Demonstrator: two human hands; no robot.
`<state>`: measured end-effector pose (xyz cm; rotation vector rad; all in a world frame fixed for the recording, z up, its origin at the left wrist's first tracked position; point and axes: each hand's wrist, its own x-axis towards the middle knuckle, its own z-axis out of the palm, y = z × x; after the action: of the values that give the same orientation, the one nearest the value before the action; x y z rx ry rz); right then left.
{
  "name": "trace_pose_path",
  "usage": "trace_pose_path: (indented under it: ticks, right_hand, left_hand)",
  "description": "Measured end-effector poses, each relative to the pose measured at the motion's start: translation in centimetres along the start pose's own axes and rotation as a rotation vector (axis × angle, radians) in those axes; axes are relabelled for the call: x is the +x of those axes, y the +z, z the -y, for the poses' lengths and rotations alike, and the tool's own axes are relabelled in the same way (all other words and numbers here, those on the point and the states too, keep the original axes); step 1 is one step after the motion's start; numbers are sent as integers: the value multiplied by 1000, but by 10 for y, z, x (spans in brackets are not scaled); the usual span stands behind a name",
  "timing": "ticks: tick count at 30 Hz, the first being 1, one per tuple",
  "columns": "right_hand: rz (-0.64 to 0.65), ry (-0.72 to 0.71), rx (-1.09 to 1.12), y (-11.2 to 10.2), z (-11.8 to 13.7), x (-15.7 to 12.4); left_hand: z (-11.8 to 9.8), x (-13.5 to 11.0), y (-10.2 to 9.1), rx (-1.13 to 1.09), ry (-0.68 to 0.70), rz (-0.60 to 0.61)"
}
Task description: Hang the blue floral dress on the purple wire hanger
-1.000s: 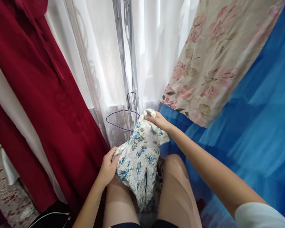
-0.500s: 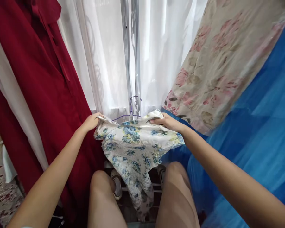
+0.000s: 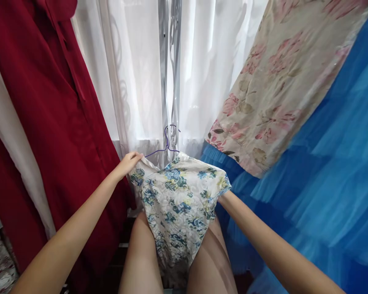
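A short-sleeved white blouse [image 3: 180, 204] with blue flowers hangs from a thin purple hanger [image 3: 167, 143] in front of me. Its lower part drops between my thighs. With fingers pinched, my left hand [image 3: 131, 160] grips the blouse's shoulder on the left, beside one arm of the hanger. My right forearm [image 3: 251, 228] reaches up to the sleeve on the right. Past the wrist, the cloth covers my right hand, so its fingers do not show.
White curtains [image 3: 141, 81] with grey ribbons [image 3: 168, 73] hang behind the hanger. A long dark red garment [image 3: 70, 134] hangs at left. On the right are a beige cloth with pink flowers [image 3: 263, 106] and a layered blue tulle garment [image 3: 313, 175].
My right hand has gone from gripping the neckline edge to being hidden under the sleeve. The blouse now hangs spread with its front facing me. My left hand still holds its shoulder.
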<state>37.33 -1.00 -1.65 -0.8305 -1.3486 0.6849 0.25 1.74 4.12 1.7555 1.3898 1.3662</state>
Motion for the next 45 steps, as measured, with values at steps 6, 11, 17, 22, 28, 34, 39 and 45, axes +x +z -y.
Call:
trace_pose_path:
  ticks: [6, 11, 17, 22, 28, 34, 39, 45]
  right_hand:
    - [-44, 64, 93, -38, 5, -24]
    - [-58, -39, -204, -44, -4, -49]
    - [95, 38, -253, -58, -25, -57]
    - [102, -35, -193, -46, -12, -38]
    - [-132, -102, -48, -21, 6, 1]
    - [-311, -227, 10, 25, 53, 5]
    - [-78, -278, -55, 49, 98, -26]
    - [-95, -354, -127, 43, 104, 14]
  left_hand:
    - [-39, -17, 24, 2, 363, 214]
    - [-39, -21, 30, 240, 441, 45]
    - [-6, -26, 8, 299, 379, -155]
    - [22, -29, -3, 346, 251, -156]
    - [26, -45, -2, 359, 280, -163]
    - [24, -41, -4, 492, 310, -200]
    - [37, -23, 7, 530, 277, -275]
    - [50, -8, 40, 496, 187, -280]
